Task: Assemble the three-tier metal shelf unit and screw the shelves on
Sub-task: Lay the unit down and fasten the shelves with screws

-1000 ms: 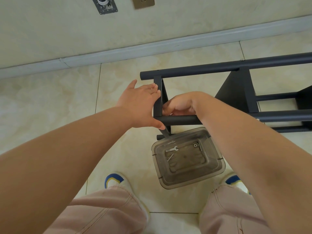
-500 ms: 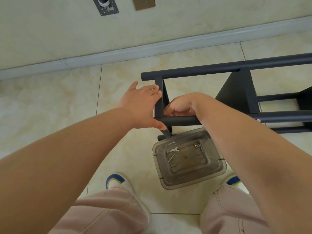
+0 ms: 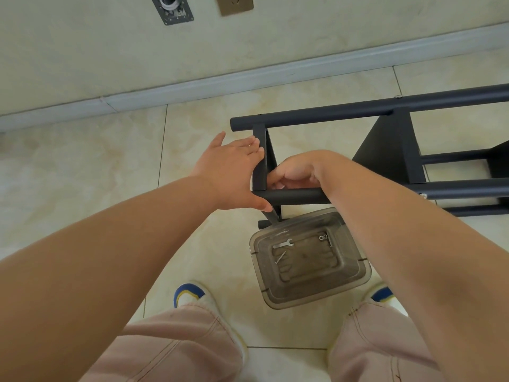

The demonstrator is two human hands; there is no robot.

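Little has shifted since a second ago: both hands stay at the end shelf of the shelf unit (image 3: 385, 108), which lies on its side on the tiled floor (image 3: 82, 161). A clear plastic bin (image 3: 355, 279) with a small wrench (image 3: 283, 243) sits just below. The left hand (image 3: 231, 172) presses flat, fingers straight, against the shelf's outer face; the right hand (image 3: 294, 172) curls inside the corner, its grip hidden. A wall (image 3: 82, 51) with a socket (image 3: 234, 4) lies beyond.
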